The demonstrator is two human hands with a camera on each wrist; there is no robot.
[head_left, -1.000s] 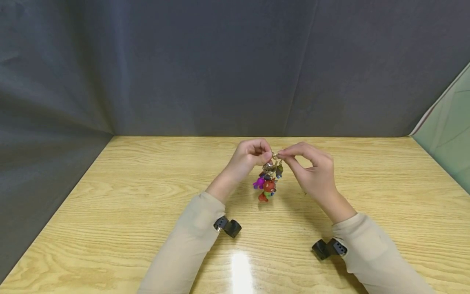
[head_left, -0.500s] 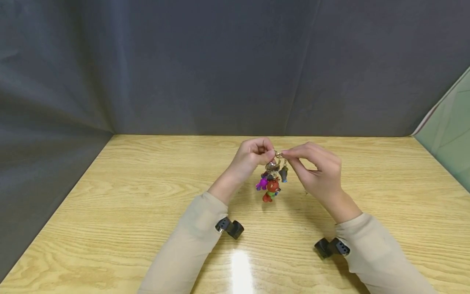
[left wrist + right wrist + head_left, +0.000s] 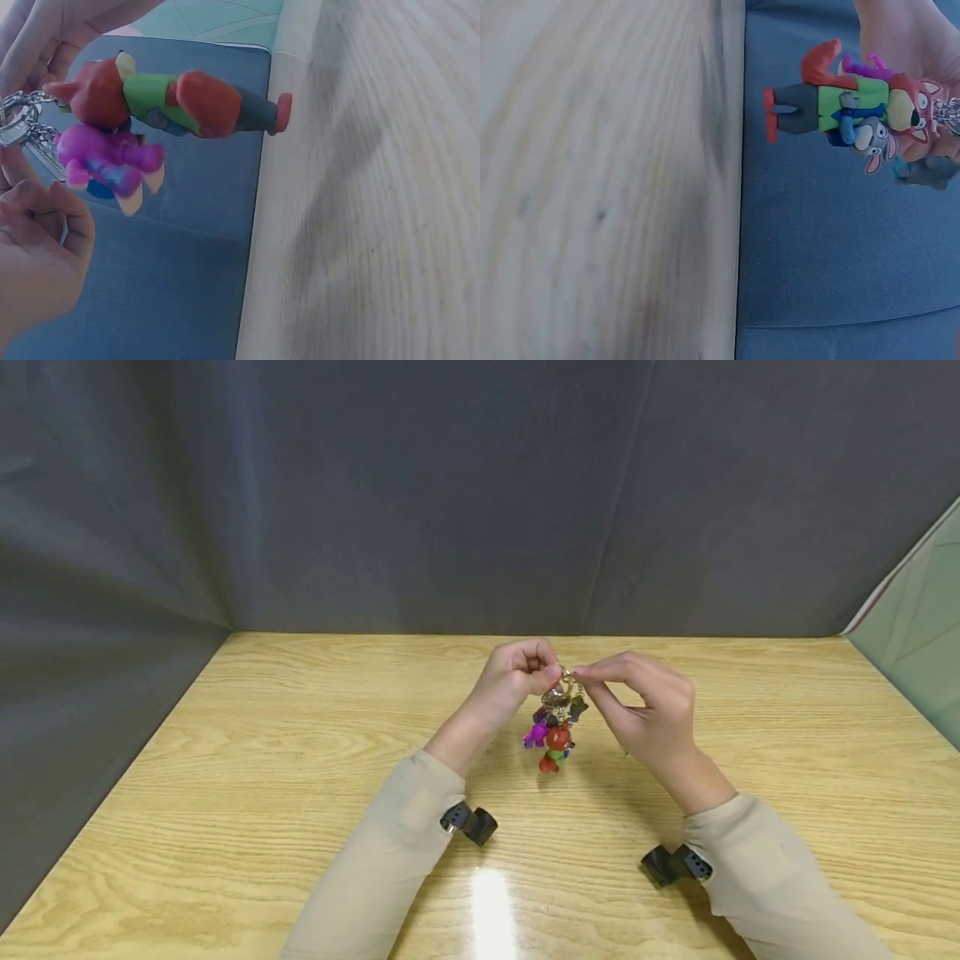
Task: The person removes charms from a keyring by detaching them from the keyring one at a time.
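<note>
**Two hands hold a charm keychain above the wooden table**

At the centre of the head view, the left hand (image 3: 516, 678) and the right hand (image 3: 643, 703) meet fingertip to fingertip over a metal key ring (image 3: 564, 681). The left hand's fingers are curled and pinch the ring from the left; the right hand's thumb and forefinger pinch it from the right. Below the ring hangs a cluster of charms, clear of the wooden table (image 3: 225, 752): an orange fox figure in a green shirt (image 3: 557, 745) lowest, a purple figure (image 3: 534, 733) just left of it, and a small dark charm (image 3: 577, 707) on the right side near the right fingers. In the left wrist view the fox figure (image 3: 165, 97) lies across the upper left of the frame with the purple figure (image 3: 105, 159) just under it. In the right wrist view the fox (image 3: 855, 101) sits at upper right, a small grey rabbit figure (image 3: 876, 142) touching it. Dark grey cloth (image 3: 420, 493) fills the upper half of the head view
</note>
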